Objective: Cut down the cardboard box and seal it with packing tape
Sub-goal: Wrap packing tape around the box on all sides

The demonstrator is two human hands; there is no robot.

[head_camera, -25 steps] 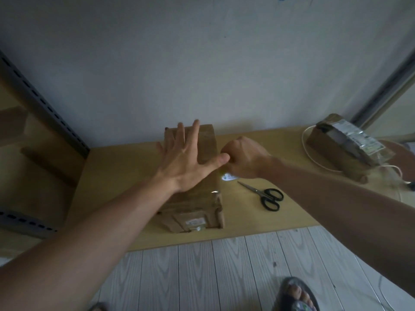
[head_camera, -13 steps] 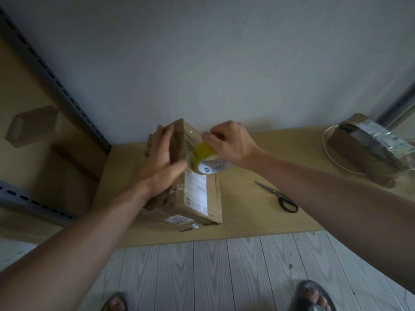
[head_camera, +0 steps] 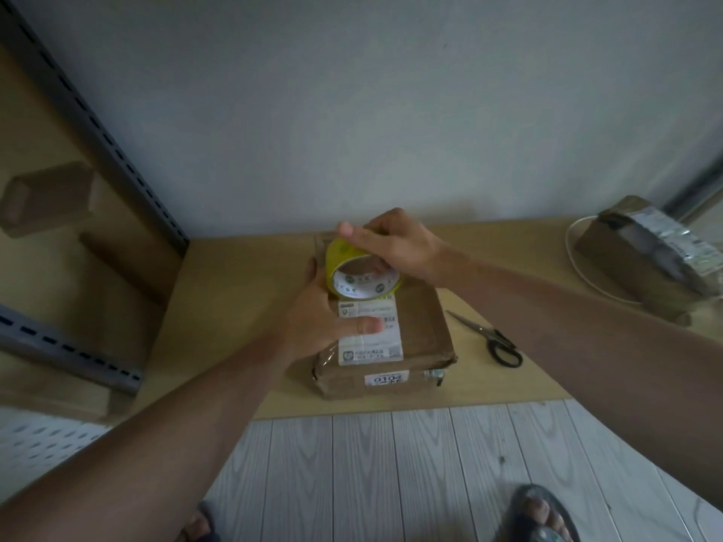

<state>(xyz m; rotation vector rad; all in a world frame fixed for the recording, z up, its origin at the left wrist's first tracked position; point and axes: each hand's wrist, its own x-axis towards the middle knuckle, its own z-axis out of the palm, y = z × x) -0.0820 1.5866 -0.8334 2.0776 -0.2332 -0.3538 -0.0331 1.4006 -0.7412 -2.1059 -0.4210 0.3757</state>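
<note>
Right hand (head_camera: pixel 395 248) grasps the tape roll (head_camera: pixel 352 277), thumb over its rim. Box (head_camera: pixel 424 326) sits directly beneath the roll on the table (head_camera: pixel 234 291), long axis running from the grip toward the person. Left hand (head_camera: pixel 324 320), nearer, grips the box's left edge, thumb on top.

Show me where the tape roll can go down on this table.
Bare table left of the cardboard box, up to the shelf post; another patch behind the scissors, between box and white cable. Crowded: far right, where the taped parcel sits.
</note>
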